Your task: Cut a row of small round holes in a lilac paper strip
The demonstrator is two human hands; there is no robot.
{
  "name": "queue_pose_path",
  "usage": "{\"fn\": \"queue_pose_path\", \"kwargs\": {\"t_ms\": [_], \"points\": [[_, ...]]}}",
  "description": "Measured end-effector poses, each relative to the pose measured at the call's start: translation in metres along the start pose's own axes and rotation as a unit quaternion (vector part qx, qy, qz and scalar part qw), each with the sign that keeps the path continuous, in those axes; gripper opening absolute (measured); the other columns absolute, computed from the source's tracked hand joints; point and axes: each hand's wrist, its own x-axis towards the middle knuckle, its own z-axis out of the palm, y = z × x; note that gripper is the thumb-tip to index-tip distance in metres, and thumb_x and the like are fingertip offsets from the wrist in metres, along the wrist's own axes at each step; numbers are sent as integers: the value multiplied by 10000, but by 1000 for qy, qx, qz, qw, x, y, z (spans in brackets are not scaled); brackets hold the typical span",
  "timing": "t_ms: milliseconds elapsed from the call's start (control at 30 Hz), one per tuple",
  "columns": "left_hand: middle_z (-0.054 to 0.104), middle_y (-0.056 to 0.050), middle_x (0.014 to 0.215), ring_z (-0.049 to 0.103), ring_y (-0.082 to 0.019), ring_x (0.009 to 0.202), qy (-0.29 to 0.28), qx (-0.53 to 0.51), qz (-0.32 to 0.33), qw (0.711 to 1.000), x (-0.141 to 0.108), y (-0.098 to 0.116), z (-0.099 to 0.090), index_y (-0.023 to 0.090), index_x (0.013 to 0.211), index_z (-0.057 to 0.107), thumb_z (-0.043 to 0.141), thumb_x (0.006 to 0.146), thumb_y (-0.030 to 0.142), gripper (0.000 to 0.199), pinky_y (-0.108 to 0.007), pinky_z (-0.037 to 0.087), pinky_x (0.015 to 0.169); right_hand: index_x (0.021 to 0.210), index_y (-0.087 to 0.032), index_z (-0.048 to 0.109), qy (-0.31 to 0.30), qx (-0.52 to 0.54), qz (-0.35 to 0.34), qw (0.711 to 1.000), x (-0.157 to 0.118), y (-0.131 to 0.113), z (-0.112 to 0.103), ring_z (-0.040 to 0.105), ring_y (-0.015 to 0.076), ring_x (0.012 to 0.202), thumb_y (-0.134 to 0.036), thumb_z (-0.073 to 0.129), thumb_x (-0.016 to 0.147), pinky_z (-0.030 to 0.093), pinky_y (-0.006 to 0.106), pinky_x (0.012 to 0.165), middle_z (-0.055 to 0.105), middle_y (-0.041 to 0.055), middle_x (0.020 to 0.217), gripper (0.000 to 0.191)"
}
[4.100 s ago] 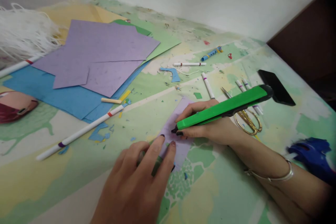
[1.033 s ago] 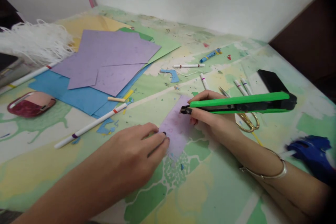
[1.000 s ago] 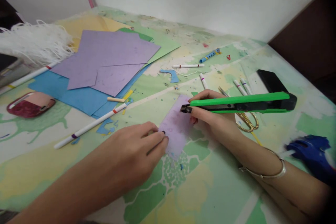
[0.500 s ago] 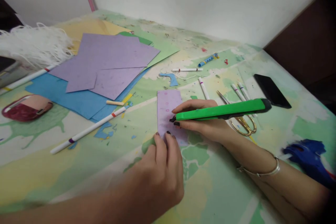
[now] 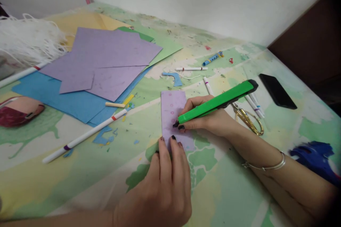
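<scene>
A strip of purple craft foam or paper (image 5: 168, 113) lies on the table with a row of small pink ring marks along it. My left hand (image 5: 167, 181) rests on its near end, fingers stretched out and pressing it down, holding nothing. Over the right side of the strip, my right hand (image 5: 210, 117) is closed around what looks like a green box cutter (image 5: 215, 103). The cutter's dark tip points down at the strip; I cannot tell whether it touches. The right hand partly hides the strip's right edge.
Purple sheets (image 5: 106, 48) overlap blue sheets (image 5: 69, 95) at the left, near white string (image 5: 29, 40) and a red computer mouse (image 5: 21, 111). Gold-handled scissors (image 5: 249, 120), white markers (image 5: 254, 104) and a black phone (image 5: 277, 91) lie at the right. A small blue flute (image 5: 212, 58) sits behind.
The green cutter's back end has swung up and away, so it slants more. My left hand has shifted slightly nearer to me. The view has moved a little.
</scene>
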Motion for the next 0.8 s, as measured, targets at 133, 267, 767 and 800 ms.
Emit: {"fn": "queue_pose_path", "kwargs": {"t_ms": [133,267,767,800], "points": [[710,-221,1047,714,-332,869,8,2,0,1000,0,-2,1,-53,1087,639,414,814,130,398,-358,570,649,713,-144,673,-7,-1,-6,1000,0,2,-2,694,150,647,-193,829,612,567,225,575,733,45,742,192],[719,-204,1035,718,-319,867,7,-1,-4,1000,2,-3,0,-28,1069,656,407,808,122,391,-351,571,640,724,-143,679,-11,-10,-12,1000,1,3,-3,692,150,654,-214,834,617,564,227,578,734,48,753,202],[725,-224,973,720,-338,832,41,-5,-15,999,2,-1,1,-56,1034,654,442,778,108,370,-374,580,638,747,-144,687,-24,-71,-47,996,0,1,-4,681,144,709,-214,813,654,554,227,616,741,40,781,172],[725,-227,960,721,-338,823,42,-8,-13,999,3,-1,2,-57,1019,659,442,773,103,365,-368,579,624,745,-145,686,-24,-76,-48,996,-1,1,-3,683,150,717,-222,812,654,554,235,622,741,42,785,173]]}}
